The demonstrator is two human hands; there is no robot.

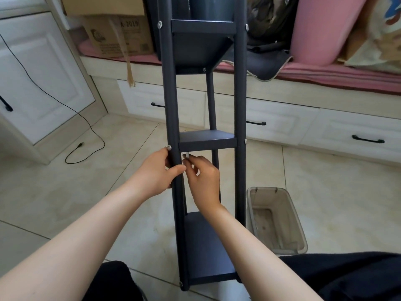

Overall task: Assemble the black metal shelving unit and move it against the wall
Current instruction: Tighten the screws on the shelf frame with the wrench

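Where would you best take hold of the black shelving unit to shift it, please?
Probably by the two front posts, left post and right post, one hand from each outer side, above the middle shelf. The posts are slim, bare and upright there, so fingers can wrap round them.

The shelving unit (pixel 204 140) stood on the floor (pixel 325 192) before the bench (pixel 282 88). A bin (pixel 276 220) sat on the floor right of it, a cable (pixel 86 135) lay left, and a cardboard box (pixel 117 33) rested on the bench behind.
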